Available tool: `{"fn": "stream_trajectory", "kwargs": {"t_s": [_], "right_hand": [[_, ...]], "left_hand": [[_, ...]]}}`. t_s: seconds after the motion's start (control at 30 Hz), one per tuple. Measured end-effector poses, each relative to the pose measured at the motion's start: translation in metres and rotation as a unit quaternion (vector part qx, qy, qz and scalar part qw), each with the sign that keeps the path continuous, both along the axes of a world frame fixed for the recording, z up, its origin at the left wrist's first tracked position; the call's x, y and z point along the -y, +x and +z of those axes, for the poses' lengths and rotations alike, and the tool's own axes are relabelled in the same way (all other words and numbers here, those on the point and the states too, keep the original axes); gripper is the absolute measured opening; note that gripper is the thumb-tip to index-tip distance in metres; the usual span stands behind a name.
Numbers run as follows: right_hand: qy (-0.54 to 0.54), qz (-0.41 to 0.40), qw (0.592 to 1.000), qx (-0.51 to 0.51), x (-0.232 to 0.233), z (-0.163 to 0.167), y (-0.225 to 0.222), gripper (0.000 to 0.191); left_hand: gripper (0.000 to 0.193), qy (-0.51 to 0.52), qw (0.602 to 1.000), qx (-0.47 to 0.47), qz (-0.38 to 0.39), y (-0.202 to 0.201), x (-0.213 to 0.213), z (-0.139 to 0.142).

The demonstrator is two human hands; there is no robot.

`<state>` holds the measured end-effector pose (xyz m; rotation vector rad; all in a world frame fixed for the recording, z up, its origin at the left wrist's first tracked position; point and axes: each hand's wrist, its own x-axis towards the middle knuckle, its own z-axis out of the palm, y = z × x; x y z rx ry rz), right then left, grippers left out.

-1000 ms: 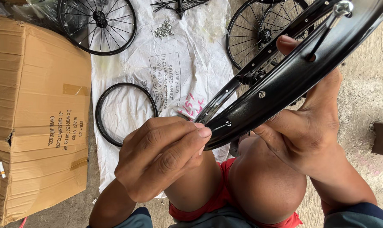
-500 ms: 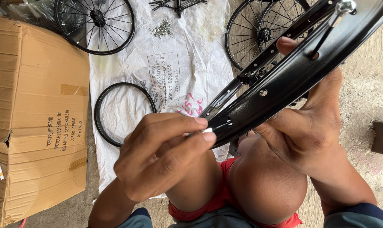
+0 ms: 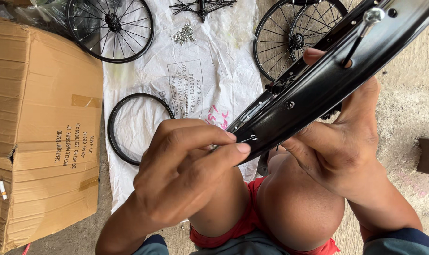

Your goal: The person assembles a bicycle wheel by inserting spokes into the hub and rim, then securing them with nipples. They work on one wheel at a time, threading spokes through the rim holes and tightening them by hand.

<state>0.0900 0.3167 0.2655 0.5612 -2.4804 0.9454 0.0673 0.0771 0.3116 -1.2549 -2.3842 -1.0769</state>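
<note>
A black bicycle wheel rim (image 3: 328,85) slants from the centre up to the top right, edge-on above my bare knees. My right hand (image 3: 346,141) grips the rim from below, thumb over its far side. My left hand (image 3: 186,165) pinches a small silver nipple against a hole at the rim's lower end, fingertips touching the rim. A spoke with a silver nipple (image 3: 372,16) sticks up through the rim near the top right.
A large cardboard box (image 3: 39,137) stands at the left. On a white plastic sheet (image 3: 214,71) lie a bare black rim (image 3: 138,127), a spoked wheel (image 3: 110,28), a pile of silver nipples (image 3: 183,34) and a hub with spokes. Another spoked wheel (image 3: 294,40) lies behind the rim.
My left hand's fingers have shifted slightly at the rim's lower end, turning the small part. The rim and right hand have barely moved.
</note>
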Motion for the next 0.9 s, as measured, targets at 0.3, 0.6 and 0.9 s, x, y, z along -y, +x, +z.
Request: {"fn": "stream_trajectory", "kwargs": {"t_s": [0.3,0.6,0.9], "right_hand": [[-0.004,0.001,1.0,0.003,0.002,0.0,0.0,0.025],[-0.003,0.007,1.0,-0.014,0.003,-0.001,-0.002,0.019],[0.02,0.003,1.0,-0.005,0.005,0.002,-0.003,0.019]], "left_hand": [[0.029,0.003,0.999,-0.036,0.023,0.007,0.009,-0.008],[0.021,-0.015,0.996,0.005,0.082,0.003,0.006,-0.008],[0.025,-0.001,0.997,-0.014,0.082,-0.002,0.005,-0.005]]}}
